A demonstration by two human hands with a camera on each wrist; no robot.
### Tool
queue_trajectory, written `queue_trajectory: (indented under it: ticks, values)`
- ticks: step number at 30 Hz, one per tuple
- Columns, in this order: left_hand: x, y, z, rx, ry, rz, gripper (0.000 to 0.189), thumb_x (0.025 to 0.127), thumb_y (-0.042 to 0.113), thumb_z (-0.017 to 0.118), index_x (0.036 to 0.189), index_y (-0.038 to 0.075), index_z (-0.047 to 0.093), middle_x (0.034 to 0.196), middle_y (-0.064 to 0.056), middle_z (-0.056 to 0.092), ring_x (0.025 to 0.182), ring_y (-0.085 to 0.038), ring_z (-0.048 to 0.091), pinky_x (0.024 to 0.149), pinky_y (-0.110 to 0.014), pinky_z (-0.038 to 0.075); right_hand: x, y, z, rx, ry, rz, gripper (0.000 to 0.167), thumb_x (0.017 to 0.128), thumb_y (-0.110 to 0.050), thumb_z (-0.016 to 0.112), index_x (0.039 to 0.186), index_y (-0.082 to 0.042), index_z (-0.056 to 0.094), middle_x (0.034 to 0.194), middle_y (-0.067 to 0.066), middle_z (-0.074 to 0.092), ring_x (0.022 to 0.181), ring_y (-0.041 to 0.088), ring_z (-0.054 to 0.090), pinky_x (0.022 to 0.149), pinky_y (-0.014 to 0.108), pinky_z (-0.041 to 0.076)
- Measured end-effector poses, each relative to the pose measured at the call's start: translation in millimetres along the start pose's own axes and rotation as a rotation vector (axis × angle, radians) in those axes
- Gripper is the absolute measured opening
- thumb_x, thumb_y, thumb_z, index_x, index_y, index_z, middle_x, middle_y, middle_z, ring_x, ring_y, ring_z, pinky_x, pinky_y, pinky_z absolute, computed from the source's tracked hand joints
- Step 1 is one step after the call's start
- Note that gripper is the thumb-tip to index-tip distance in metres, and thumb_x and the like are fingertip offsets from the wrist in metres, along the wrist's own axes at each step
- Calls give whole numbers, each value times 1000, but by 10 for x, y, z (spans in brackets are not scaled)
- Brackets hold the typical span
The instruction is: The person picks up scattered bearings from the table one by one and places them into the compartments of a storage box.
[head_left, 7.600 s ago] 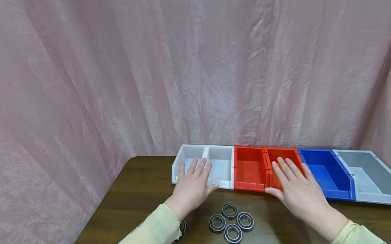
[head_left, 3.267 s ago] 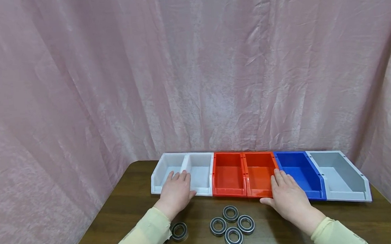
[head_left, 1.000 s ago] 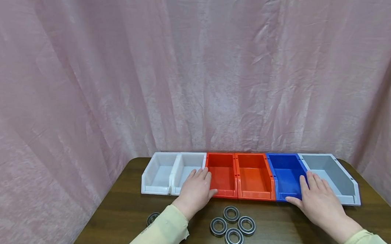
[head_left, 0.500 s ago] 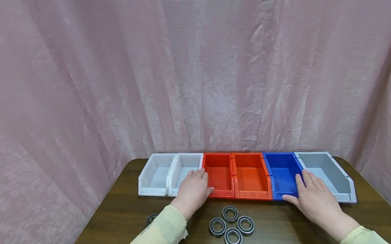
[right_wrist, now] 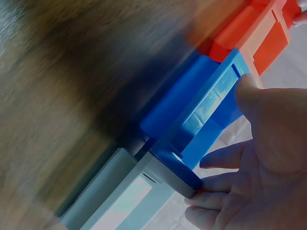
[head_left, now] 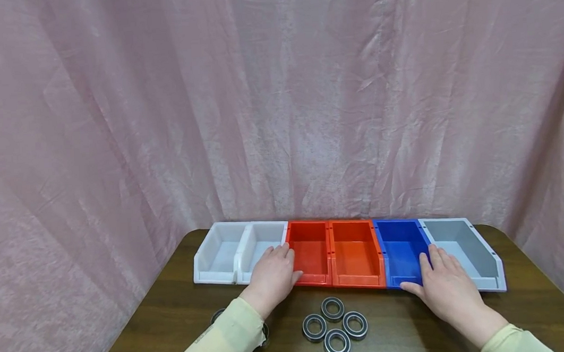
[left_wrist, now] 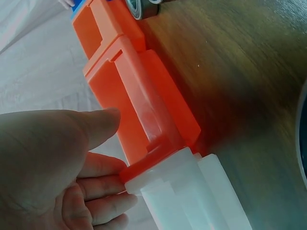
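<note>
A row of plastic bins runs along the back of the table: a far-left white bin [head_left: 221, 253], a second white bin [head_left: 261, 243], a red bin [head_left: 310, 251], an orange-red bin [head_left: 356, 252], a blue bin [head_left: 402, 247] and a grey bin [head_left: 463, 246]. My left hand [head_left: 272, 276] touches the wall where white meets red; its fingers [left_wrist: 103, 187] lie relaxed there, with the thumb over the red bin. At the blue and grey bins' shared edge, my right hand [head_left: 448, 287] rests with fingers [right_wrist: 216, 184] extended against the wall. Neither hand holds anything.
Several ball bearings lie clustered on the wooden table [head_left: 165, 315] in front of the bins, among them a nearest bearing [head_left: 327, 345]. Beside the left sleeve, one more bearing [head_left: 216, 315] is partly hidden. A pink curtain [head_left: 307, 116] hangs behind the table.
The whole row of bins has slid left along the table. Both hands shifted right to other bin edges earlier, then moved left with the row. The clustered bearings stayed put.
</note>
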State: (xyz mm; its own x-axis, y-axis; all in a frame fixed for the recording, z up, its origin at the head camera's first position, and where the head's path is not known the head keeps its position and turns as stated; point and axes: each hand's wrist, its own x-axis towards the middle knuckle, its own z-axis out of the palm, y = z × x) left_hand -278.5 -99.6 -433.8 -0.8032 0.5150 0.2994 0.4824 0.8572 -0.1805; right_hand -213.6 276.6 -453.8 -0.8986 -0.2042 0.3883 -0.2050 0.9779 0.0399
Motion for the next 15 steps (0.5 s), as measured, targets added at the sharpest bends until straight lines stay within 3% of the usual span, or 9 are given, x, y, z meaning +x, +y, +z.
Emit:
queue_trajectory:
  ticks: [15]
  values:
    - [-97, -125, -28, -36, 39, -24, 52, 96, 35, 87, 126, -4, 73, 134, -22, 74, 122, -34, 72, 107, -44, 58, 25, -163, 36, 15, 47, -27, 82, 93, -49, 87, 130, 21, 65, 139, 48, 57, 132, 64, 57, 114, 71, 45]
